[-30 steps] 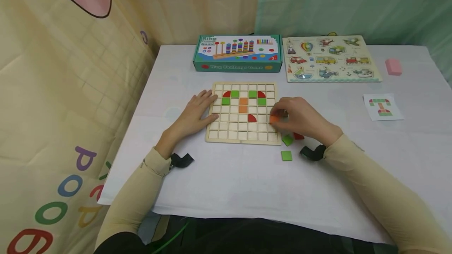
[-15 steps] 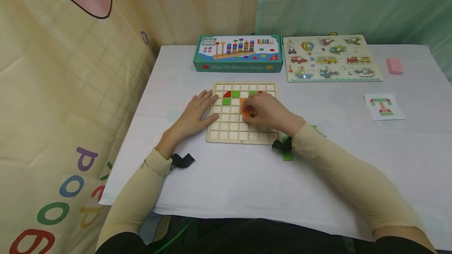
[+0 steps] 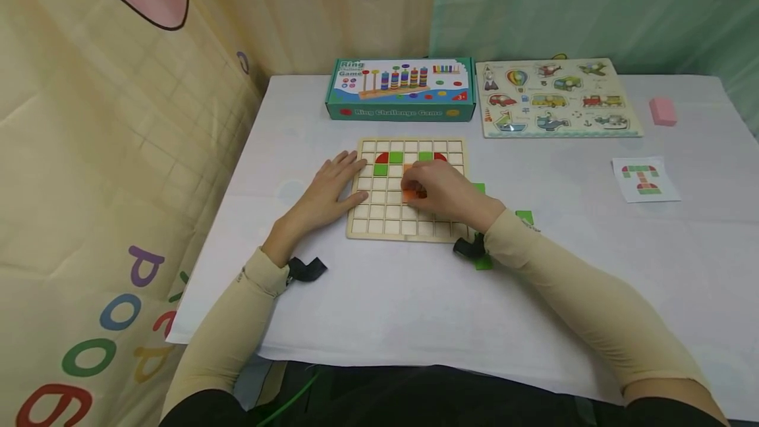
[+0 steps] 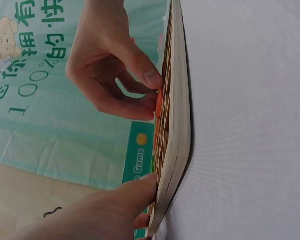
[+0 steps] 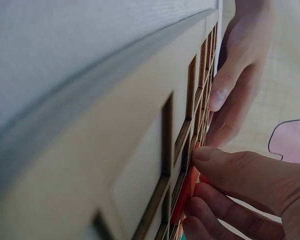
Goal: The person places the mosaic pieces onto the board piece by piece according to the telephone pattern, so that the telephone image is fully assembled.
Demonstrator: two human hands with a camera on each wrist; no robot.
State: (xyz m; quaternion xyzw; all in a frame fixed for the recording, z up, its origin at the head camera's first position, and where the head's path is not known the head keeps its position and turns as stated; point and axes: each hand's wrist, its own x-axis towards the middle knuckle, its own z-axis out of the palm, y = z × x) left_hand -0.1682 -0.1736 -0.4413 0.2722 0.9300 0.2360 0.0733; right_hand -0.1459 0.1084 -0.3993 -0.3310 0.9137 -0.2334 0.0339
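A wooden grid board [image 3: 385,230] lies flat on the table. My left hand [image 3: 329,184] rests on its left edge, fingers spread and fairly straight. Over the middle column my right hand [image 3: 450,191] pinches an orange square tile [image 3: 409,196] between thumb and fingers. The left wrist view shows this orange tile [image 4: 159,102] right at the grid's surface, under the fingertips. Set in the upper cells are red quarter-circle tiles [image 3: 382,158] and green square tiles [image 3: 396,157]. Part of the board's right half is hidden behind my right hand.
Loose green tiles [image 3: 524,217] lie right of the board, partly covered by my right forearm. Behind stand a ring game box [image 3: 400,89] and a picture puzzle board [image 3: 557,97]. A pattern card [image 3: 645,180] and a pink block [image 3: 662,111] lie at the right.
My right hand has carried the orange tile from the board's right edge leftward to the middle column, settling slightly further left in the last half second. My left hand has stayed still.
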